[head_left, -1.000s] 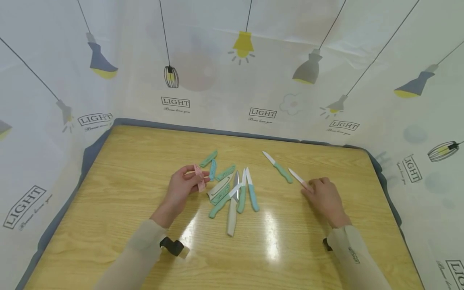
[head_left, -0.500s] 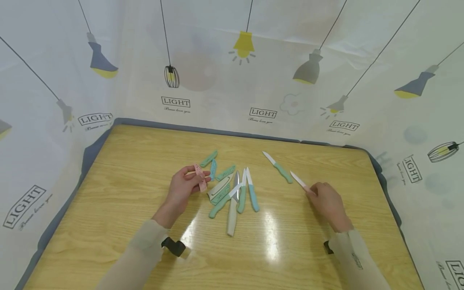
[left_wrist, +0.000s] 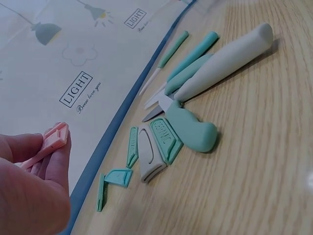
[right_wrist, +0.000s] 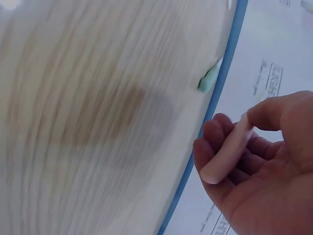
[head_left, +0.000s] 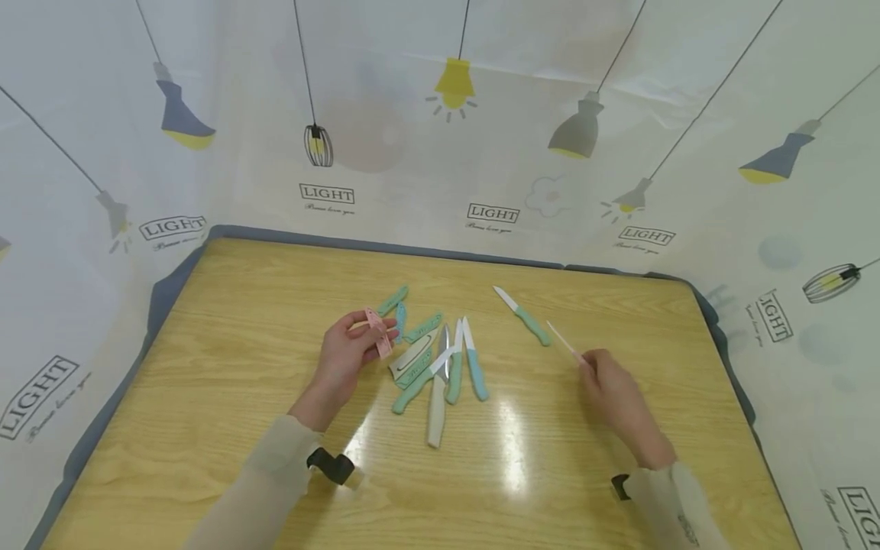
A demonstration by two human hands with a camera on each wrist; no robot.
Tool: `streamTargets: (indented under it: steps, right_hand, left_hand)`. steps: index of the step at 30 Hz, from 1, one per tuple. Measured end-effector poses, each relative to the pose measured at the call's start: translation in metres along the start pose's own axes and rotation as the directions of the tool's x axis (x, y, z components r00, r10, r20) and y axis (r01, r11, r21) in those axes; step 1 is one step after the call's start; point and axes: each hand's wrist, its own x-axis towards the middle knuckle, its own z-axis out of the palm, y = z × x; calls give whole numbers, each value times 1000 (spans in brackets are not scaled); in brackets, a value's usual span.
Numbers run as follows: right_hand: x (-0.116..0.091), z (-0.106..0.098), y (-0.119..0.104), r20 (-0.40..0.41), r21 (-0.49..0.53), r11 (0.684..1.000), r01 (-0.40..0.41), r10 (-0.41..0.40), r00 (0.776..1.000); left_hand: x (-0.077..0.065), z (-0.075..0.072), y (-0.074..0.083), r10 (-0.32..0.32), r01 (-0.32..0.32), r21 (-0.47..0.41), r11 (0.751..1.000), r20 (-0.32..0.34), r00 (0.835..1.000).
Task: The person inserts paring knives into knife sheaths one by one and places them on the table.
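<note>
My left hand [head_left: 337,363] pinches a pink knife sheath [left_wrist: 57,136] between thumb and fingers, left of the pile. In my right hand [head_left: 619,397] is a paring knife with a pink handle [right_wrist: 229,155], gripped by thumb and curled fingers. Its thin white blade [head_left: 562,337] points up and left in the head view, seen nearly edge-on. Nearest to that blade lies a green-handled knife [head_left: 532,325] with a white blade. Close to my left fingers are a blue sheath [head_left: 400,321] and a green sheath [head_left: 393,300].
Mid-table, a large cream-handled knife [head_left: 436,418] lies among green-handled knives [head_left: 410,393] and a blue-handled knife [head_left: 477,374]. A cream sheath [head_left: 412,354] and more green sheaths [head_left: 423,328] lie beside them. A printed curtain [head_left: 412,153] stands behind the wooden table [head_left: 206,367].
My right hand has turned the pink knife, so its blade now looks thinner, and has shifted slightly down in the head view. The left hand keeps its hold on the pink sheath, nearly still.
</note>
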Motion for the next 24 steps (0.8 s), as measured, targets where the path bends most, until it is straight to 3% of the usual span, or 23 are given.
streamTargets:
  steps: [8,15,24]
  right_hand:
    - [-11,9,-38,34,162,986,39,-45,998]
    - [-17,20,-64,111,324,944,62,-103,988]
    - [-17,32,-94,171,387,921,54,-129,977]
  left_hand:
    - [0,4,1,20,-22,-75,997,-25,999]
    - [1,12,-2,19,-22,-124,992,-24,1000]
    - [0,24,-9,17,-20,-179,984,-15,1000]
